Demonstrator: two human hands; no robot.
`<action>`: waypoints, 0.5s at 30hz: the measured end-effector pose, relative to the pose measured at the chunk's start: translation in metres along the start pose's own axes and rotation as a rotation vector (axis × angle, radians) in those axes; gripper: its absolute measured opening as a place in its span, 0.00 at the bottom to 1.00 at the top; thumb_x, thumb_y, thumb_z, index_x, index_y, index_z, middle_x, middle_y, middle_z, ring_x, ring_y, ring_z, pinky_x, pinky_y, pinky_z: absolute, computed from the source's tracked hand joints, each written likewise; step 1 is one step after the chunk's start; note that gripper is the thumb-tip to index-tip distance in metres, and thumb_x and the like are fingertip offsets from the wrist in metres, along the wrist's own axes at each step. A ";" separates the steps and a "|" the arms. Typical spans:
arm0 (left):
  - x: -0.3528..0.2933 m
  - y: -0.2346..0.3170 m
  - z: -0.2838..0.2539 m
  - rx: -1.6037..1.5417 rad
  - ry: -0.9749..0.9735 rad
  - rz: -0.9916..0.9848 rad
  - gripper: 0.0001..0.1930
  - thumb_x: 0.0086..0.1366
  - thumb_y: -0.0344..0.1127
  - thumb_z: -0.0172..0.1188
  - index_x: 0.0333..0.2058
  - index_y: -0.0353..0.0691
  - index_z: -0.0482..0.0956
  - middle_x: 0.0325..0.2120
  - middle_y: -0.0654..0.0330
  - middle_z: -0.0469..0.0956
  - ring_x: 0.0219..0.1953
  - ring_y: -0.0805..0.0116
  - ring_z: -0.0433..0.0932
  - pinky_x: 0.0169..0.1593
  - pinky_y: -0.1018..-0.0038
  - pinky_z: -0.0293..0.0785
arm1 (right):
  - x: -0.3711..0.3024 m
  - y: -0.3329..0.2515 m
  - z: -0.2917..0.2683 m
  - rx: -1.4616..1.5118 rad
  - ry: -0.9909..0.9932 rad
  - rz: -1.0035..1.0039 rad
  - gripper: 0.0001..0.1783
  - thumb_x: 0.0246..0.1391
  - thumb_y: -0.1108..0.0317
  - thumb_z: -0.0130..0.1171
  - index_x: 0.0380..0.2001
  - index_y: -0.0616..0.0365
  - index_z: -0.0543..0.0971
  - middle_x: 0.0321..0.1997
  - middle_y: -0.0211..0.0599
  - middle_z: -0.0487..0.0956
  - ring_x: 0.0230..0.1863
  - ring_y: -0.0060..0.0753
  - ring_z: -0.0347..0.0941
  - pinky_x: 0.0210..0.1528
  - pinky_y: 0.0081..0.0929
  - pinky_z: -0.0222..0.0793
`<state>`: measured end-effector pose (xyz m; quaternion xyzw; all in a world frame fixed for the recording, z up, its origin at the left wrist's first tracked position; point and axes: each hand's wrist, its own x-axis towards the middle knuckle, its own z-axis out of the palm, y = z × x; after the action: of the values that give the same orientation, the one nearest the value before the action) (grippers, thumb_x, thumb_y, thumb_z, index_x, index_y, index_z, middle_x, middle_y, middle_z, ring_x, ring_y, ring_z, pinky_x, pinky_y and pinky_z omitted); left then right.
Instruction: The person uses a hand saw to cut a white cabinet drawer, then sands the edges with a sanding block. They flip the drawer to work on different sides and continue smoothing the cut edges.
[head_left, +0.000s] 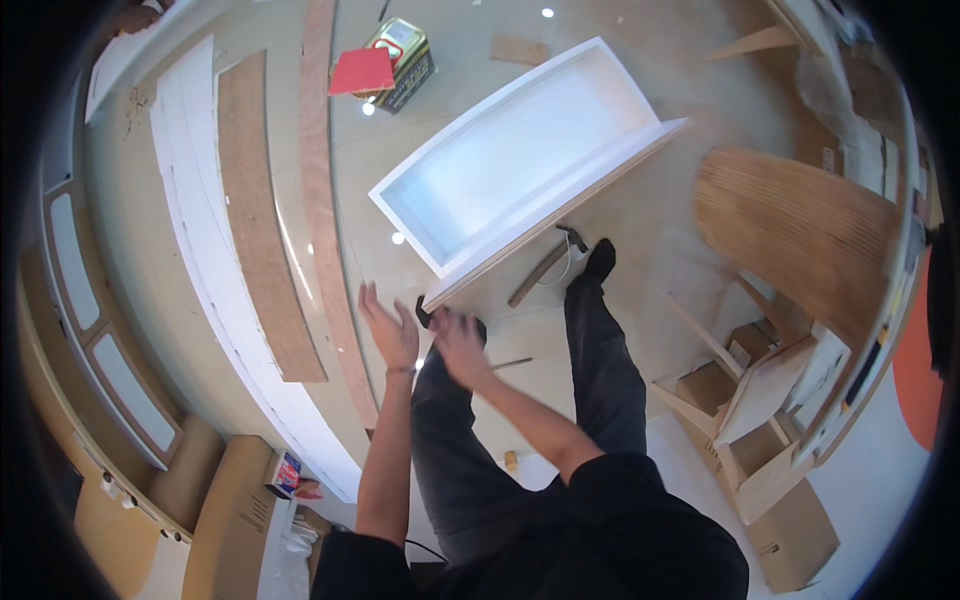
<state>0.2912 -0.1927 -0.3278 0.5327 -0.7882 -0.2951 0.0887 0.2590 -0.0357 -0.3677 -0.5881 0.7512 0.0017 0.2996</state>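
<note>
A white drawer-like box (520, 140) lies on the floor in front of me, its inside facing up. A wider panel (570, 215) runs along its near side. My left hand (391, 330) is raised left of the panel's near corner, fingers apart and holding nothing. My right hand (459, 347) is just below that corner, in front of my left leg. Motion smears its fingers, so I cannot tell whether it touches the panel or holds anything. A claw hammer (543, 270) lies on the floor beside the panel, near my right foot.
Long brown boards (262, 200) and a white panel (190, 170) lie at the left. A red booklet (362, 72) rests against a tin can (405, 60) farther off. An oval wooden tabletop (790, 230) and wooden frames (740, 400) stand at the right. Cardboard boxes (228, 525) sit lower left.
</note>
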 end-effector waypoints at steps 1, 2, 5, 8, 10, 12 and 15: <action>-0.018 -0.006 -0.024 -0.019 -0.148 -0.123 0.25 0.67 0.24 0.52 0.63 0.28 0.62 0.58 0.38 0.67 0.62 0.41 0.69 0.66 0.56 0.64 | -0.011 -0.032 0.004 -0.144 -0.277 -0.177 0.28 0.61 0.63 0.49 0.65 0.57 0.69 0.72 0.52 0.63 0.73 0.60 0.56 0.70 0.65 0.52; -0.041 -0.012 -0.052 -0.034 -0.300 -0.239 0.24 0.68 0.23 0.51 0.62 0.29 0.63 0.57 0.39 0.70 0.61 0.43 0.71 0.66 0.57 0.66 | -0.020 -0.051 0.005 -0.118 -0.301 -0.192 0.30 0.62 0.62 0.49 0.66 0.57 0.67 0.72 0.51 0.62 0.73 0.58 0.56 0.70 0.63 0.53; -0.116 -0.019 -0.112 -0.318 -0.244 -0.330 0.22 0.69 0.22 0.48 0.61 0.28 0.65 0.57 0.41 0.73 0.60 0.48 0.74 0.65 0.59 0.68 | -0.026 -0.054 -0.008 -0.069 -0.333 -0.221 0.33 0.63 0.61 0.48 0.70 0.57 0.62 0.74 0.46 0.61 0.74 0.53 0.56 0.70 0.56 0.55; -0.187 -0.022 -0.134 -0.155 -0.161 -0.543 0.21 0.73 0.27 0.45 0.62 0.29 0.63 0.58 0.40 0.71 0.62 0.48 0.72 0.65 0.60 0.67 | -0.019 -0.002 -0.032 -0.158 0.046 -0.278 0.35 0.64 0.61 0.46 0.72 0.57 0.58 0.76 0.42 0.58 0.76 0.49 0.53 0.72 0.53 0.53; -0.208 -0.031 -0.121 0.007 -0.156 -0.544 0.21 0.74 0.31 0.44 0.63 0.29 0.62 0.59 0.38 0.69 0.62 0.47 0.71 0.65 0.60 0.66 | -0.011 0.028 -0.042 -0.189 0.166 -0.335 0.36 0.64 0.61 0.46 0.73 0.57 0.57 0.78 0.40 0.56 0.77 0.47 0.51 0.73 0.52 0.51; -0.204 -0.041 -0.087 0.157 -0.198 -0.467 0.23 0.76 0.35 0.44 0.64 0.29 0.61 0.61 0.37 0.67 0.63 0.46 0.70 0.65 0.59 0.65 | 0.005 0.054 -0.043 -0.240 0.145 -0.349 0.36 0.64 0.60 0.45 0.73 0.56 0.57 0.78 0.40 0.55 0.78 0.45 0.49 0.74 0.52 0.49; -0.155 -0.056 -0.006 -0.228 -0.063 -0.600 0.29 0.76 0.46 0.48 0.65 0.30 0.59 0.64 0.39 0.63 0.64 0.44 0.68 0.65 0.57 0.64 | 0.020 0.097 -0.030 -0.287 0.170 -0.359 0.36 0.63 0.60 0.46 0.73 0.56 0.56 0.79 0.36 0.53 0.79 0.42 0.47 0.76 0.53 0.45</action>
<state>0.4025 -0.0712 -0.3270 0.7185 -0.5603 -0.4109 0.0324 0.1566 -0.0343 -0.3860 -0.7469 0.6491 0.0055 0.1443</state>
